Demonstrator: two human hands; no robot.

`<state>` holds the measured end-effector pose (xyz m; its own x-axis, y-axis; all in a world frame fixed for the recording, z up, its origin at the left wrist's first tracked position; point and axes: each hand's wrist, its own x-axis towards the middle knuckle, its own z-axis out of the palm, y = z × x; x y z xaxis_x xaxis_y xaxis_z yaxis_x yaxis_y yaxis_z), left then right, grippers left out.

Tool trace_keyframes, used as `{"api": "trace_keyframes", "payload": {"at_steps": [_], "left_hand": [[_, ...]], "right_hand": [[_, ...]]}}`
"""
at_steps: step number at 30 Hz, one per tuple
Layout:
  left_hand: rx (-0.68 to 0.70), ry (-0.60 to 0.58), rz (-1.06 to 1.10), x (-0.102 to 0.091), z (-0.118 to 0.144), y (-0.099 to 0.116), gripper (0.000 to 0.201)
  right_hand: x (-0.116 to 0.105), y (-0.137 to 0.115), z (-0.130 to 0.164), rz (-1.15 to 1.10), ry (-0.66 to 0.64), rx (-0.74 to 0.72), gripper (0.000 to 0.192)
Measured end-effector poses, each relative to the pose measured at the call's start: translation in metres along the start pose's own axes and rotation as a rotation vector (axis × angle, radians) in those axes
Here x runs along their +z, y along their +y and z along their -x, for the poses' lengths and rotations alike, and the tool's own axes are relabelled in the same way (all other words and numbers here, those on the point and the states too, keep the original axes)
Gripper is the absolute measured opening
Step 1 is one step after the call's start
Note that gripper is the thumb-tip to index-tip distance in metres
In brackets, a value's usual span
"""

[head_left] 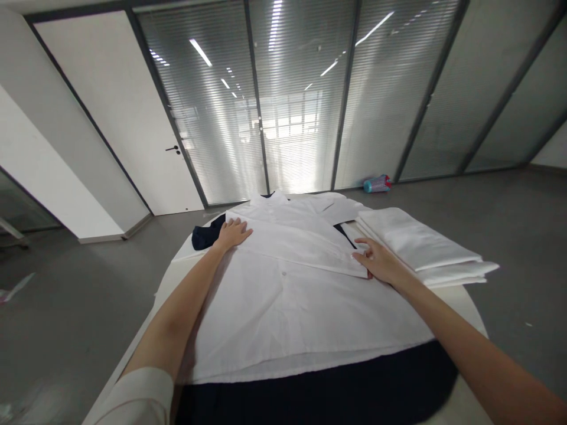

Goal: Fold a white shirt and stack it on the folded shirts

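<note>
Grey floor runs round a white table (pixel 465 301), where dark cloth (pixel 310 389) lies at the near edge under a white shirt (pixel 287 301) spread flat across the top. Both hands lie flat on the shirt, fingers spread, holding nothing: the left hand (pixel 233 233) near its left shoulder, the right hand (pixel 381 262) at the edge of a folded-over sleeve. Just right of that hand sits a stack of folded white cloth (pixel 420 245). Beyond, a bottle (pixel 377 184) lies by the blinds (pixel 301 100), with a door (pixel 119 112) to the left.
</note>
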<state>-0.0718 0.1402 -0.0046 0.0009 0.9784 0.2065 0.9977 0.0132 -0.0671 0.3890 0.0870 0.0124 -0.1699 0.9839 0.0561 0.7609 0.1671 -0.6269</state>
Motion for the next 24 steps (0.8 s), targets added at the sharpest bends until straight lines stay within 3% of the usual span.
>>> {"api": "trace_keyframes", "payload": {"at_steps": [5,9,14,17,20,24], "left_hand": [[0.138,0.102,0.127,-0.01,-0.004,0.041,0.05],[0.324,0.001,0.263,-0.003,0.001,0.075,0.062],[0.367,-0.131,0.289,0.006,0.008,0.082,0.066],[0.369,-0.108,0.315,0.007,0.009,0.081,0.065],[0.368,-0.01,0.374,0.009,0.009,0.082,0.058],[0.285,0.115,0.452,0.01,0.01,0.084,0.045]], "right_hand": [[-0.001,-0.001,0.001,-0.015,0.015,0.001,0.048],[-0.001,-0.002,0.002,0.01,0.038,0.01,0.047],[-0.002,-0.005,0.003,0.016,0.075,-0.064,0.032],[-0.004,-0.015,0.013,-0.087,0.104,-0.296,0.023],[-0.006,-0.032,0.028,-0.201,-0.071,-0.544,0.019],[-0.003,-0.047,0.041,-0.28,-0.384,-0.547,0.028]]}}
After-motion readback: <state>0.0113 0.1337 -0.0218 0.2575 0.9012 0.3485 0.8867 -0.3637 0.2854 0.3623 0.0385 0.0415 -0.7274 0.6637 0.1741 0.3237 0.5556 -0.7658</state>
